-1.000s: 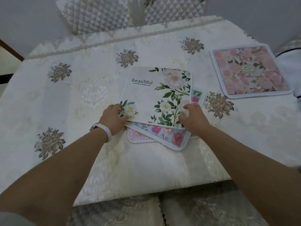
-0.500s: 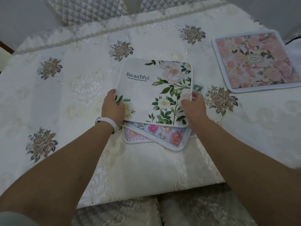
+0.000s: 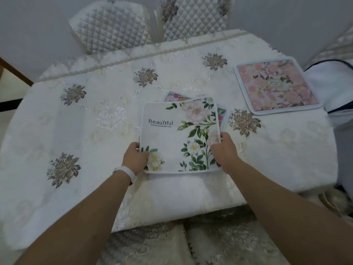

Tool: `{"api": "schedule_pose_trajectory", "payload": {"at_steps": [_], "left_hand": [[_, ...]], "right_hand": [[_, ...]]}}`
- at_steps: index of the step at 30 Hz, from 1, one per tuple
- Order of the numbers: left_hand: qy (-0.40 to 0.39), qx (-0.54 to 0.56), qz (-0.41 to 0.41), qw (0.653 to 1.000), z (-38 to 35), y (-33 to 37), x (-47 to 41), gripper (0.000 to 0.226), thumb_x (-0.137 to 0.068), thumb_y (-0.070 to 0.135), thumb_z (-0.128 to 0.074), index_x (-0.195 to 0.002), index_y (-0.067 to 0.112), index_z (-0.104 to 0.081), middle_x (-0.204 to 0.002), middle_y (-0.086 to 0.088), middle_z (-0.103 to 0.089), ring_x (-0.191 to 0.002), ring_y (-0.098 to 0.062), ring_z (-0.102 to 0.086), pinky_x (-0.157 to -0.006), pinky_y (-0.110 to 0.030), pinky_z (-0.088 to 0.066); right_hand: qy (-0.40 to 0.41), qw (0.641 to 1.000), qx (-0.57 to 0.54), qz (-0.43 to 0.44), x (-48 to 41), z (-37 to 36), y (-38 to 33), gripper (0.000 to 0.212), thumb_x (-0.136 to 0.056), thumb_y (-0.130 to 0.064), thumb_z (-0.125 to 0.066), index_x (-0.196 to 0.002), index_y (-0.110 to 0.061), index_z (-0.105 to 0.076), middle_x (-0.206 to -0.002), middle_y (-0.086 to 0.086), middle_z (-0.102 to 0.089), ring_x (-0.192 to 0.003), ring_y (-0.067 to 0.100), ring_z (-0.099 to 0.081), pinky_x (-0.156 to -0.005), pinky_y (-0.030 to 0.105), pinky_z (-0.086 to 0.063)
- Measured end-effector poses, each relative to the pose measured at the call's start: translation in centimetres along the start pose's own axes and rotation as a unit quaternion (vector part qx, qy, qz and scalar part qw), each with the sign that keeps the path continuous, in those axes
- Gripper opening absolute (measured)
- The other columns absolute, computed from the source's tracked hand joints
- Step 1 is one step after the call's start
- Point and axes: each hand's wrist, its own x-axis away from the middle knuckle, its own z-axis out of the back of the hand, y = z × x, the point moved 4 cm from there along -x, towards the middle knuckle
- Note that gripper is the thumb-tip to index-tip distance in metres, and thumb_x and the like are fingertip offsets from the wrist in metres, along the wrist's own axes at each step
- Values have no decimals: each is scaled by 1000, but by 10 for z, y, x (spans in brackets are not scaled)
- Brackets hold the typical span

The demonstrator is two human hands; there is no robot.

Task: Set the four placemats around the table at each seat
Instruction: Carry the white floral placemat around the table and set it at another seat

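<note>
Cream embroidered tablecloth (image 3: pixel 80 134) covers the surface, with grey-gold flower motifs scattered across it; two quilted chair backs (image 3: pixel 152 23) stand at the far edge against a plain pale wall; white placemat (image 3: pixel 177 134) printed "Beautiful" with green stems and pale roses sits near the middle, toward the near edge, held by both hands; left hand (image 3: pixel 134 158) grips its lower-left corner, thumb on top over the white blossom print, fingers (image 3: pixel 131 147) curled around the left edge and pinching the mat; white wristband (image 3: pixel 126 172) on that wrist; right hand (image 3: pixel 224 150) grips the lower-right side, thumb lying on the printed face, the other fingers tucked under the edge and out of sight, so pinching as well; mat looks slightly raised and bowed at its far edge, near edge close to the cloth, cannot tell if touching; beneath and behind it a bright floral placemat (image 3: pixel 176 96) peeks out at the top and at the right side, mostly hidden, lying flat on the cloth; whether one or two mats are under there cannot be told; pink floral placemat (image 3: pixel 275 84) with pale border lies flat at the far right of the surface, well apart from the held one; white item with dark trim (image 3: pixel 332 85) just beside it at the right frame edge, unclear what; both bare forearms reach in from the bottom.
</note>
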Motion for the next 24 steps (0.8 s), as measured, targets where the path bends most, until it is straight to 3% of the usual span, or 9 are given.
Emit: {"api": "schedule_pose_trajectory", "payload": {"at_steps": [3, 6, 10, 13, 19, 24], "left_hand": [[-22, 11, 7, 1000, 6, -13, 26, 10, -84, 7, -58, -90, 13, -53, -88, -8, -61, -79, -26, -60, -64, -33, -48], [-29, 64, 17, 997, 15, -21, 51, 14, -83, 5, -59, -87, 16, -50, -91, -13, -62, -81, -30, -61, -74, -42, -52], [-28, 139, 9, 990, 36, -24, 85, 30, -82, 0, -59, -109, 12, -51, -95, -14, -64, -82, -30, -64, -78, -46, -55], [-43, 179, -9, 983, 52, -25, 111, 37, -83, -2, -58, -117, 13, -51, -96, -15, -66, -86, -33, -67, -80, -48, -56], [-39, 207, -64, 975, 87, -19, 159, 32, -86, -3, -56, -114, 13, -51, -98, -12, -66, -85, -28, -67, -79, -44, -56], [-10, 209, -88, 974, 116, -29, 196, 30, -85, 1, -58, -113, 13, -52, -97, -14, -68, -86, -33, -68, -80, -52, -56]], "right_hand": [[-13, 999, 24, 22, 33, 9, 3, 17, -99, -18, -45, -116, -21, -46, -81, 1, -55, -59, 16, -49, -48, 28, -38], [-11, 998, 37, 51, 68, 16, -2, 12, -100, -19, -43, -110, -23, -46, -81, 1, -56, -59, 17, -50, -49, 27, -38], [12, 996, 26, 82, 117, 27, -14, 15, -102, -35, -43, -105, -22, -48, -83, 3, -58, -63, 17, -53, -52, 26, -39], [15, 994, 20, 108, 151, 34, -20, 11, -102, -30, -44, -108, -22, -48, -87, 6, -60, -64, 19, -53, -51, 26, -39], [33, 985, 2, 167, 211, 45, -35, 9, -101, -30, -47, -99, -22, -50, -80, 9, -58, -58, 16, -46, -47, 25, -36], [21, 980, -9, 198, 241, 44, -45, 9, -100, -24, -49, -109, -25, -50, -91, 1, -62, -67, 13, -54, -50, 25, -36]]}}
